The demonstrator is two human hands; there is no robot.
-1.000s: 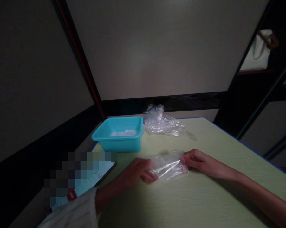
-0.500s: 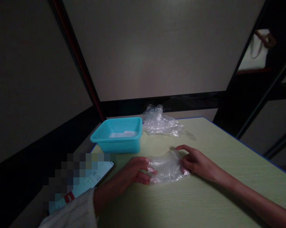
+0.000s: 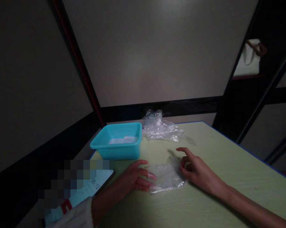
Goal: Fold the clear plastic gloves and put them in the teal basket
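A small clear plastic bag (image 3: pixel 166 179) lies spread low over the table between my two hands. My left hand (image 3: pixel 138 177) is at its left edge, fingers stretched and apart; some fingertips show pink through the film. At the bag's right edge, my right hand (image 3: pixel 195 172) has its thumb and bent fingers closed on the plastic, while the index finger sticks out above. Behind the bag stands a turquoise plastic basin (image 3: pixel 120 152) with white pieces (image 3: pixel 124 140) lying inside.
A crumpled heap of clear plastic bags (image 3: pixel 160 129) lies at the table's back edge, right of the basin. Near my left forearm is a lit phone (image 3: pixel 93 183), partly blurred out. The pale table (image 3: pixel 228 167) has a blue edge. A white handbag (image 3: pixel 249 60) sits on a shelf.
The bag has been flattened and spread out. My left fingers have opened wider, and my right index finger has lifted off the bag. The view has tilted slightly up.
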